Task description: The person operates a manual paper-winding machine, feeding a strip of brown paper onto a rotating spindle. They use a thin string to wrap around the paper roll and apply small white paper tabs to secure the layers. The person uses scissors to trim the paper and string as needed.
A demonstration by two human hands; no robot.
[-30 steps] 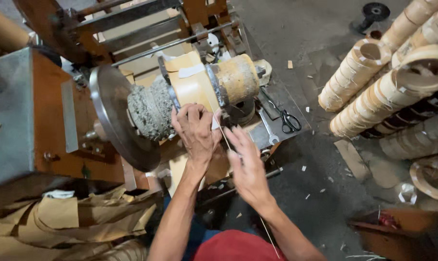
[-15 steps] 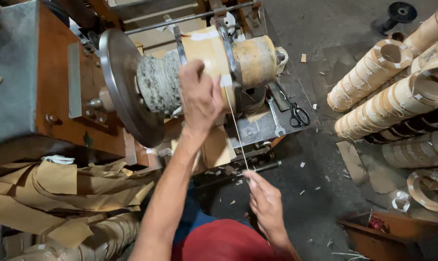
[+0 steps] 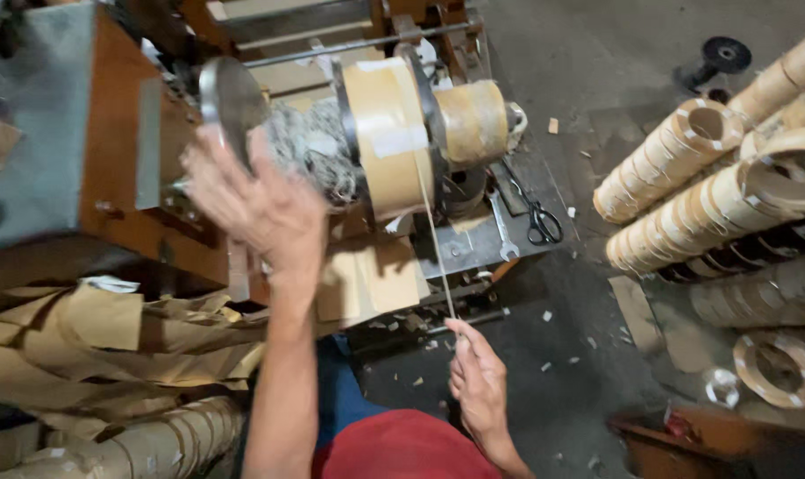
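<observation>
A winding machine holds a tan paper-tape roll (image 3: pixel 386 133) on a shaft, with a tangled grey wad (image 3: pixel 309 160) beside it and a round metal disc (image 3: pixel 229 102) further left. My left hand (image 3: pixel 256 208) is raised in front of the disc and wad, fingers spread, slightly blurred, holding nothing I can see. A thin strip (image 3: pixel 434 239) runs down from the roll to my right hand (image 3: pixel 475 377), which pinches its lower end near my lap.
Scissors (image 3: pixel 540 222) lie on the machine's metal base plate (image 3: pixel 482 244). Stacks of finished tape rolls (image 3: pixel 686 177) lean at the right. Crumpled brown paper (image 3: pixel 110 346) piles at the left. A grey and orange housing (image 3: pixel 56 151) stands left. Scraps litter the dark floor.
My left hand has moved left from the tape roll to the disc. My right hand has drawn the strip down and toward me.
</observation>
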